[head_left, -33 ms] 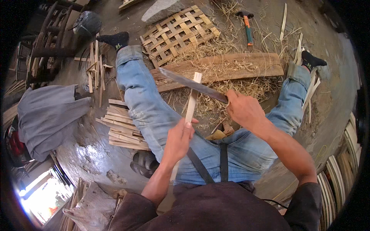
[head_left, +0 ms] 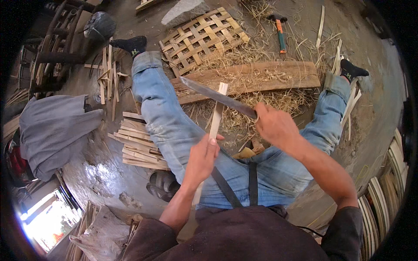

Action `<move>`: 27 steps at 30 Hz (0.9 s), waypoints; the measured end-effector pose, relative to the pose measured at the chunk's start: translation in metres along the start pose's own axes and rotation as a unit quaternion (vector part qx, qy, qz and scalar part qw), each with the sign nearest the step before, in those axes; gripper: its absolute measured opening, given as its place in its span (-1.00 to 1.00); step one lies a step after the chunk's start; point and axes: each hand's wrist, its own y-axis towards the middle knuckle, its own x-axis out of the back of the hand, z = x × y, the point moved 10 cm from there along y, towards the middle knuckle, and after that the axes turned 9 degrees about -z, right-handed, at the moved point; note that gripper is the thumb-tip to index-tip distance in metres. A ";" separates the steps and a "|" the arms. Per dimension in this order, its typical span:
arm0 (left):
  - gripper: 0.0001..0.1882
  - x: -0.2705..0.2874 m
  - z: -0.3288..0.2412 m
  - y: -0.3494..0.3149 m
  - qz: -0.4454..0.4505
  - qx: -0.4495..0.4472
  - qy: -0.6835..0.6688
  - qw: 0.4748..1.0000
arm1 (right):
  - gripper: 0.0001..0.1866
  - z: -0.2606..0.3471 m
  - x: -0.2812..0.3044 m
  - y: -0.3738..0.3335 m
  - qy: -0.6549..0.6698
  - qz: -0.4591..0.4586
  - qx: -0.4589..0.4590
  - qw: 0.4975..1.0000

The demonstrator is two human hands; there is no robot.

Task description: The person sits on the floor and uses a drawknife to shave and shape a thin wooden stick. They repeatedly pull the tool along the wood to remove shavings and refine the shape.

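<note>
My left hand (head_left: 203, 157) is closed round a pale bamboo strip (head_left: 215, 124), which slants up and away between my legs. The strip's lower end shows again below my wrist. In my right hand (head_left: 277, 126) is the handle of a long knife (head_left: 207, 92), mostly hidden by the fingers. Its blade points to the far left and crosses the strip a little below the strip's upper end. Beyond the blade, a wooden plank (head_left: 278, 75) lies across the floor between my outstretched legs, strewn with thin curled shavings (head_left: 283, 102).
A woven slat panel (head_left: 204, 39) and a grey stone (head_left: 184, 12) lie beyond the plank, with a hammer (head_left: 280, 35) to their right. Stacked strips (head_left: 137, 143) sit beside my left leg. Further left hangs a grey cloth (head_left: 56, 130). Long slats (head_left: 376, 211) stand at right.
</note>
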 end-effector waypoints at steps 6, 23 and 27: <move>-0.66 0.009 -0.005 -0.011 0.027 0.014 0.023 0.999 | -0.84 -0.045 0.021 0.027 -0.081 -0.092 -0.063 0.990; -0.64 -0.007 0.011 -0.041 0.163 0.180 -0.232 0.942 | -0.77 -0.029 0.029 -0.021 -0.008 -0.095 -0.034 0.995; -0.59 -0.002 0.010 -0.032 0.061 0.137 -0.157 0.976 | -0.76 -0.013 0.025 -0.032 0.000 -0.058 -0.001 0.998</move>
